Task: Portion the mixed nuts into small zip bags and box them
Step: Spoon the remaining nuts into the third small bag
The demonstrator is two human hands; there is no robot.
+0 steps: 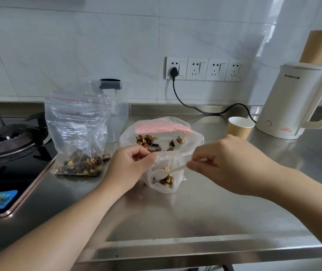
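Left hand (131, 163) pinches the rim of the small zip bag (164, 173) mid-counter, holding its mouth open, while the right hand (228, 161) has fingers curled round a white spoon (168, 171) tipped into it over a few nuts. Just behind sits the big nut bag (162, 135), open; filled zip bags (78, 133) stand left, beside the stove (9, 141).

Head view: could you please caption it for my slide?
Left hand holds a small zip bag open while right hand spoons mixed nuts in.
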